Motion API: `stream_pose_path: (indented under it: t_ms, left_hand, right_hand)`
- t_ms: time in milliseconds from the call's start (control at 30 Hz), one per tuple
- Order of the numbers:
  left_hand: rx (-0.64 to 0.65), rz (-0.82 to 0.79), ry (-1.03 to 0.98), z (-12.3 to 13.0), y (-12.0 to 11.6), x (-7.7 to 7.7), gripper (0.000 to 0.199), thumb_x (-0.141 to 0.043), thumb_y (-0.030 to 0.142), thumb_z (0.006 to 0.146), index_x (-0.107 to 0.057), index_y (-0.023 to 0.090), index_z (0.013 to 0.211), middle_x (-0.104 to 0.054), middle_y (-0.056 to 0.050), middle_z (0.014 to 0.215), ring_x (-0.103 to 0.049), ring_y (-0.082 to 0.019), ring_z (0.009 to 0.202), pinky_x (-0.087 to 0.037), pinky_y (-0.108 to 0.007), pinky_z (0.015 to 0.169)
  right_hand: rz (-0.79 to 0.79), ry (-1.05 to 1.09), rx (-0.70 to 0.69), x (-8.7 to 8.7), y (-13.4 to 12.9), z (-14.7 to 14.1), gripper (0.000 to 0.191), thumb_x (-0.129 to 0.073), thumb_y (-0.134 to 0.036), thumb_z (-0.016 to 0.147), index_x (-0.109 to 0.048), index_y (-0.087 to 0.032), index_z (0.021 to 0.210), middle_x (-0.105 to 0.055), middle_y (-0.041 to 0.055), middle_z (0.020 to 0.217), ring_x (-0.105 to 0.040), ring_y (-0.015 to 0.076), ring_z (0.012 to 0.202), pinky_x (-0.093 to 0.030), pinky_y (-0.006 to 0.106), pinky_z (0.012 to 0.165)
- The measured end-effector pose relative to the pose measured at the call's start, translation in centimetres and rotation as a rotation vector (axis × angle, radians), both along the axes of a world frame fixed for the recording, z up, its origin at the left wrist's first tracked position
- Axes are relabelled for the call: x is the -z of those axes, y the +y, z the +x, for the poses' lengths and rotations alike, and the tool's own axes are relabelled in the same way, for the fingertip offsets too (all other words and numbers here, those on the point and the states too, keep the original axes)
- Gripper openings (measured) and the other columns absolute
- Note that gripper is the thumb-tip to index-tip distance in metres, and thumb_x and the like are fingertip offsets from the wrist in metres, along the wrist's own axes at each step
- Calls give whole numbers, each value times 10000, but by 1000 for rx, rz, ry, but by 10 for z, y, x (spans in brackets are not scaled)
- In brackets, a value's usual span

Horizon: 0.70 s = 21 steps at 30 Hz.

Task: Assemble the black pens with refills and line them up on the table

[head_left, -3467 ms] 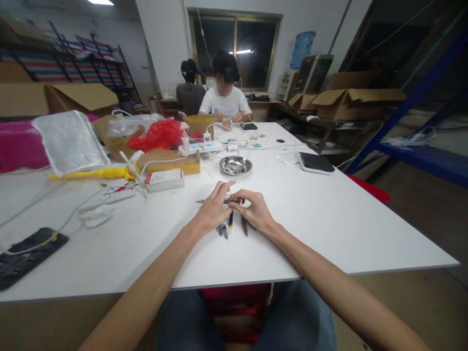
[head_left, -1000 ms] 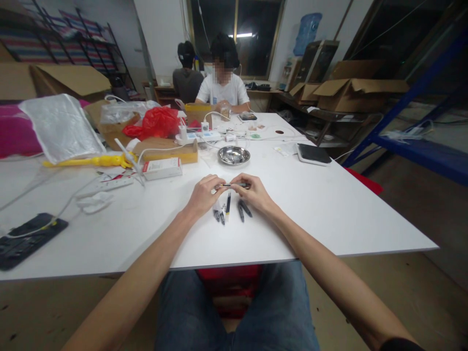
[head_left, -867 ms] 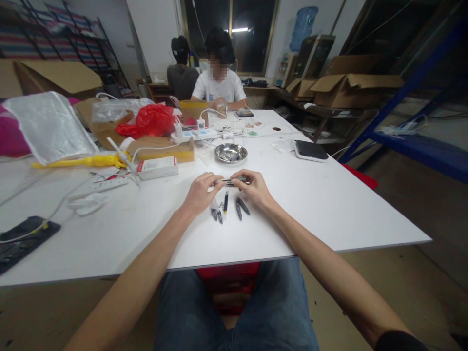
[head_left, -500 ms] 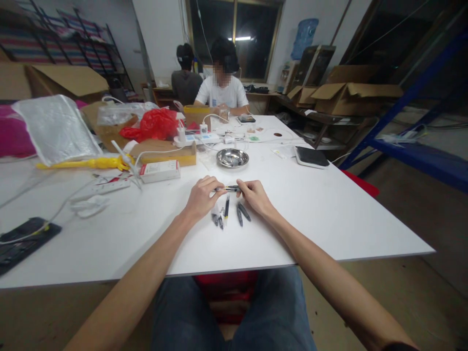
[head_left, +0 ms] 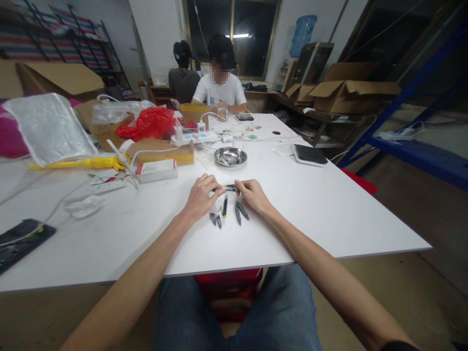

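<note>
The person's left hand [head_left: 203, 199] pinches one end of some slim dark pen parts [head_left: 230, 187], and the right hand [head_left: 253, 195] grips the other end between thumb and fingers; the parts lie crosswise between the two hands, just above the white table [head_left: 321, 209]. Nearer the table's front edge, a black pen piece with a yellow band [head_left: 224, 207] lies lengthwise, with short dark tips [head_left: 218, 221] just to its left and two dark grey barrels [head_left: 242, 210] to its right. Beyond the hands stands a shallow steel dish [head_left: 242, 158] holding a few small dark items, too small to identify. To its left, a closed white carton [head_left: 157, 171] sits before a low cardboard tray [head_left: 175, 157], whose contents are hard to make out. Farther back are a crumpled red plastic bag [head_left: 157, 122] and, at right, a large cardboard box [head_left: 354, 100] with its flaps spread, its inside hidden.
</note>
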State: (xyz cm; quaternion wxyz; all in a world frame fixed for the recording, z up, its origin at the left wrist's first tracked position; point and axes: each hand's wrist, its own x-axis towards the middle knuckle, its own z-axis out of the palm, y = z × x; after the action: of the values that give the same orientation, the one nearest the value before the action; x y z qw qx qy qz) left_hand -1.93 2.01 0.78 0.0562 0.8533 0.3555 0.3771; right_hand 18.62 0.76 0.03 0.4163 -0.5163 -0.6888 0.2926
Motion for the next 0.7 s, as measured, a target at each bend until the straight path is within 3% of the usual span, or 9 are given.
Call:
stream_pose_path:
  t_ms: [133, 300, 433, 700]
  left_hand:
    - [-34, 16, 18, -3, 4, 3, 160, -651, 313, 936, -694, 191, 842, -639, -36, 863, -547, -209, 899, -425, -365, 822]
    - [-61, -29, 65, -13, 13, 8, 139, -649, 316, 932, -711, 202, 882, -640, -42, 911, -547, -221, 935, -417, -369, 828]
    - [-90, -85, 116, -14, 14, 8, 110, -663, 294, 914, -692, 196, 873, -644, -49, 952, -545, -234, 975, -414, -376, 848]
    - [-131, -78, 101, -21, 18, 6, 78, -592, 185, 906, -657, 191, 864, -652, -52, 966, -552, -235, 976, -430, -385, 889]
  right_hand:
    - [21, 19, -21, 1, 3, 1, 487, -469, -510, 941, -605, -163, 628, -470, -20, 559, -419, 128, 569, -296, 275, 591]
    - [89, 10, -27, 4, 4, 3, 187, -612, -319, 870, -664, -157, 792, -648, 13, 746, -538, 147, 688, -391, 266, 674]
    - [129, -106, 7, 3, 2, 3, 44, -665, -198, 838, -691, -166, 824, -690, 25, 800, -564, 159, 733, -410, 278, 720]
    - [201, -236, 74, -4, -1, 7, 65, -713, -124, 806, -689, -171, 844, -698, 22, 854, -559, 185, 838, -394, 305, 798]
